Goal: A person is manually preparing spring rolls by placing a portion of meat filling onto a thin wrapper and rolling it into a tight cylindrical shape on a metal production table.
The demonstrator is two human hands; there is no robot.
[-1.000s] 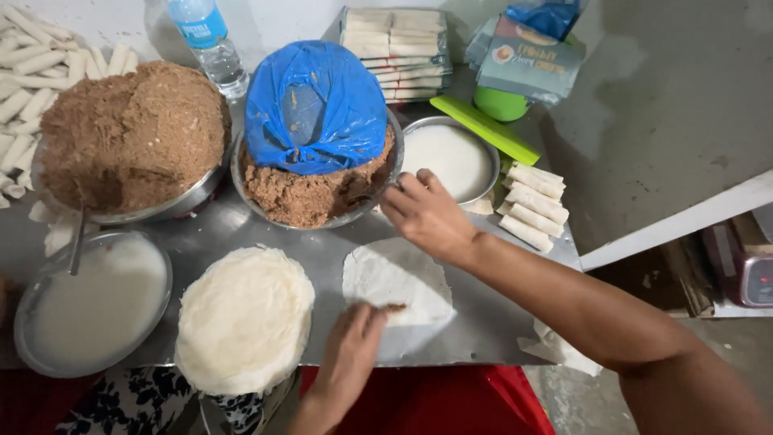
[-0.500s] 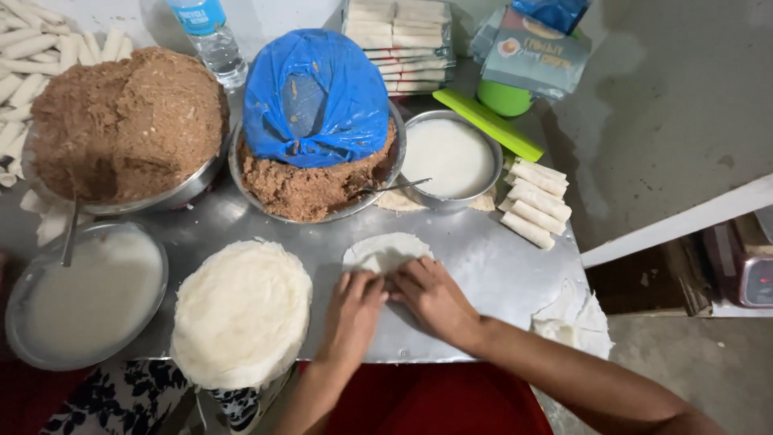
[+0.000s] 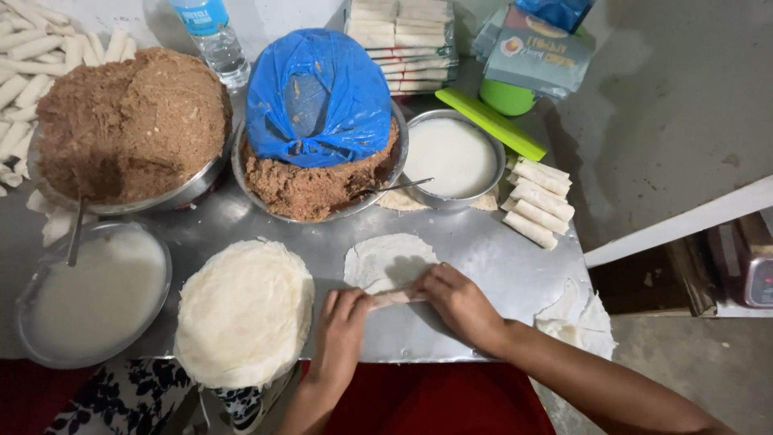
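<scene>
At the near edge of the steel tabletop (image 3: pixel 499 266), my left hand (image 3: pixel 342 326) and right hand (image 3: pixel 459 306) press down together on the rolled lower part of a thin round wrapper (image 3: pixel 386 262), fingers curled over the roll, one hand at each end; the upper half of the wrapper lies flat and open on the metal. Just left of it, a stack of round wrappers (image 3: pixel 244 314) overhangs the front edge. Bare metal lies open to the right of my hands, up to the right edge, where torn wrapper scraps (image 3: pixel 576 318) hang over the corner. Behind the wrapper, a steel bowl of brown filling (image 3: pixel 318 189) carries a blue plastic bag (image 3: pixel 318 97) on top, and a spoon handle (image 3: pixel 394 188) juts from it. To its right sits a small steel bowl of white paste (image 3: pixel 452 157), and beside that a row of finished rolls (image 3: pixel 538 201) near the right edge. At far left, a big bowl heaped with brown filling (image 3: pixel 133 121) stands above a wide bowl of white liquid (image 3: pixel 93 294). More finished rolls (image 3: pixel 32 72) crowd the far left corner, with a water bottle (image 3: pixel 213 36) behind.
</scene>
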